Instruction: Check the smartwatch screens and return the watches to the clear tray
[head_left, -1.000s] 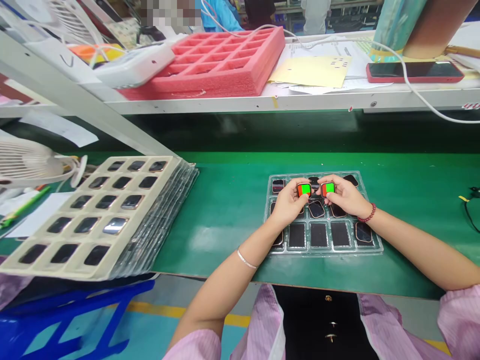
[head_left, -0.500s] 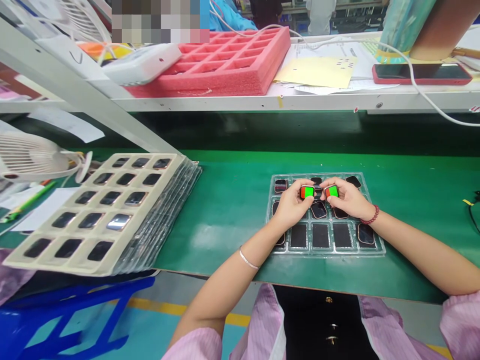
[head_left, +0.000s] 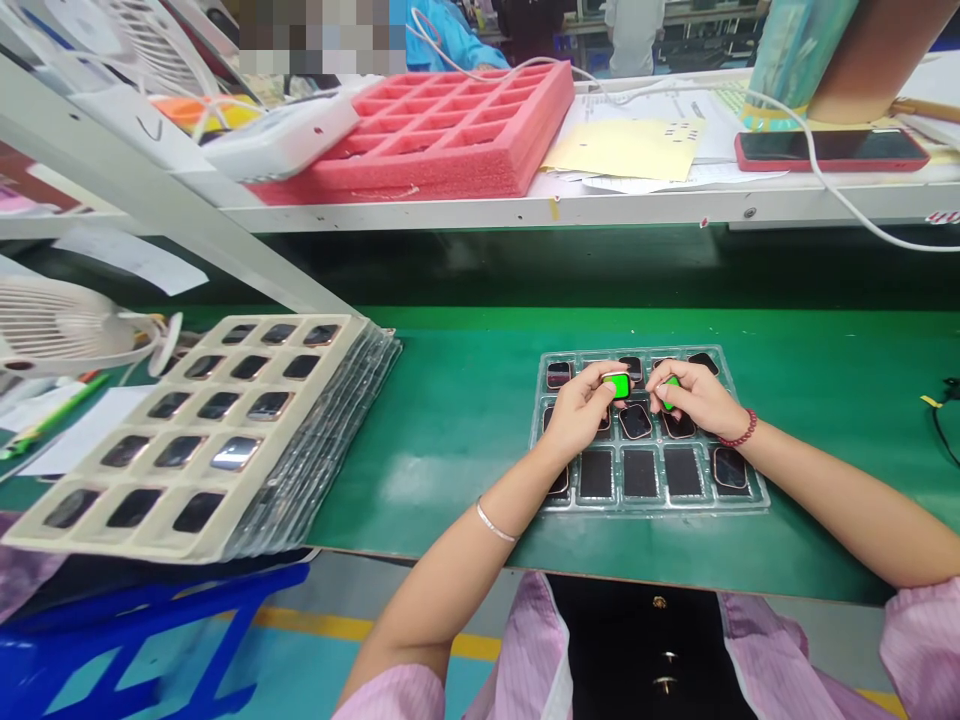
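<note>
My left hand (head_left: pixel 589 405) is closed around a smartwatch body (head_left: pixel 618 385) whose screen glows green. In my right hand (head_left: pixel 694 398) is a second smartwatch body (head_left: pixel 671 392), also lit green and partly covered by the thumb. Both hands are held over a clear plastic tray (head_left: pixel 649 509) on the green bench. Several dark-screened watch bodies lie in the tray's pockets, among them one (head_left: pixel 635 421) tilted between my hands and one (head_left: pixel 729 467) at the near right corner. Several pockets in the near row hold only dark padding.
At left stands a stack of trays topped by a cream tray (head_left: pixel 241 434) with several dark watches. A white fan (head_left: pixel 64 318) is beyond it. The shelf above carries a pink foam tray (head_left: pixel 517 160), papers (head_left: pixel 622 146) and a red-edged phone (head_left: pixel 832 149). A white cable (head_left: pixel 817 165) hangs over the shelf edge.
Both watch screens have gone from red and green to plain green. My right hand has turned its watch slightly, so less of the screen shows. The camera view has shifted a little.
</note>
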